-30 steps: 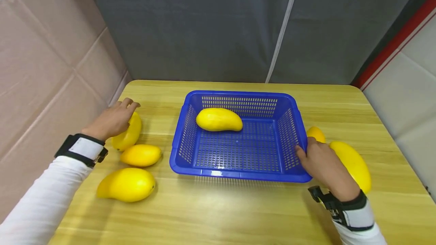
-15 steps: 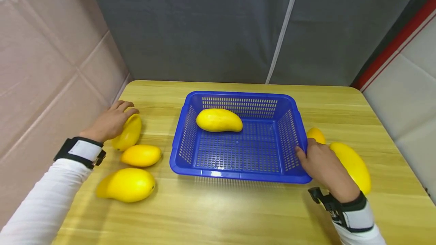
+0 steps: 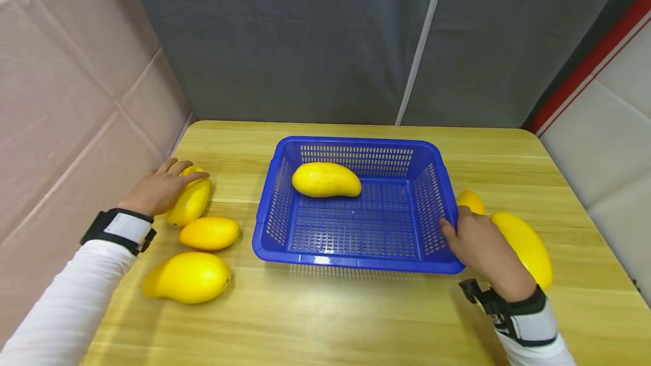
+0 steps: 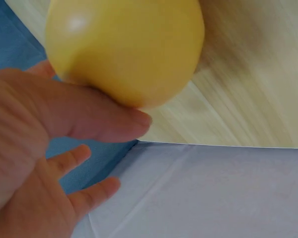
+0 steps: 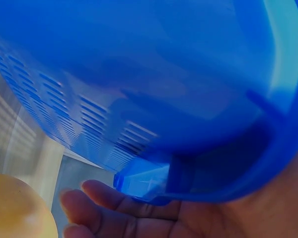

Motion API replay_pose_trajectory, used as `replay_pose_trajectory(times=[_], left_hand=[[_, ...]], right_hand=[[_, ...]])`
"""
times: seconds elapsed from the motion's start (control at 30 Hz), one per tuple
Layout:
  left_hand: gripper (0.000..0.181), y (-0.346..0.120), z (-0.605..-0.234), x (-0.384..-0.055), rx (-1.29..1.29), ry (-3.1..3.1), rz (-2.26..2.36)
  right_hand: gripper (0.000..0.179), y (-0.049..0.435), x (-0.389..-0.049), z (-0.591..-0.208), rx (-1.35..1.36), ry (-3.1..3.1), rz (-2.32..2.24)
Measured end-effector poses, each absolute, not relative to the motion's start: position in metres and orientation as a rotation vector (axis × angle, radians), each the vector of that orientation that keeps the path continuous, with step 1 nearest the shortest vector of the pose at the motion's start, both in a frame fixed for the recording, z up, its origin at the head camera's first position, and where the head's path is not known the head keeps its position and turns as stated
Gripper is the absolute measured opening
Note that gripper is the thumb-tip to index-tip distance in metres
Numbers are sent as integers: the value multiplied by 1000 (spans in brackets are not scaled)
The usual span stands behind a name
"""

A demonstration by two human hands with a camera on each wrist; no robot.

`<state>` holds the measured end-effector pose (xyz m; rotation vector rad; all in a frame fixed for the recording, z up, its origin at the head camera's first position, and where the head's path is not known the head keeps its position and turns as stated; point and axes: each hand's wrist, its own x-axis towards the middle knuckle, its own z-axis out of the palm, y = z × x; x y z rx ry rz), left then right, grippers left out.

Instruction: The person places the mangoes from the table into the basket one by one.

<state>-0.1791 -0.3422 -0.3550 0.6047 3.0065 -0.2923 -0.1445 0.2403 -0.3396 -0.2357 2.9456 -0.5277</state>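
My left hand [image 3: 160, 188] reaches over the far end of a yellow mango [image 3: 191, 206] at the table's left side. In the left wrist view its thumb [image 4: 104, 116] lies straight against that mango [image 4: 134, 44], and the other visible fingers are spread. My right hand [image 3: 483, 247] grips the right rim of a blue plastic basket [image 3: 351, 261], thumb on the inner side. In the right wrist view, fingers [image 5: 119, 213] lie outside the basket wall [image 5: 139, 89]. One mango [image 3: 326, 179] lies inside the basket, near its back left.
Two more mangoes, a smaller one [image 3: 209, 233] and a larger one [image 3: 188, 277], lie nearer on the left. Right of the basket, a small yellow fruit [image 3: 471, 201] and a large mango [image 3: 524, 247] sit partly behind my right hand. A wooden table [image 3: 325, 315] bears everything.
My left hand has come down and slightly nearer around the far end of the left mango, its fingers spreading over it. The right hand and basket stay put.
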Motion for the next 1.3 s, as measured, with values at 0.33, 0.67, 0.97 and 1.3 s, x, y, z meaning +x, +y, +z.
replay_pose_trajectory(times=[0.33,0.67,0.97,1.3], left_hand=[[66,-346,-357,-179,556,2956,-248],[71,-349,-361,-174,621,2873,-129],[77,-354,-360,-175,575,2832,0],[85,-349,-360,-179,428,2769,201]], right_hand=[[43,240,-144,-339,-237,2951,-522],[44,240,-144,-340,-240,2944,-527],[45,239,-143,-340,-225,2938,-522],[43,239,-143,-341,-236,2962,-493]])
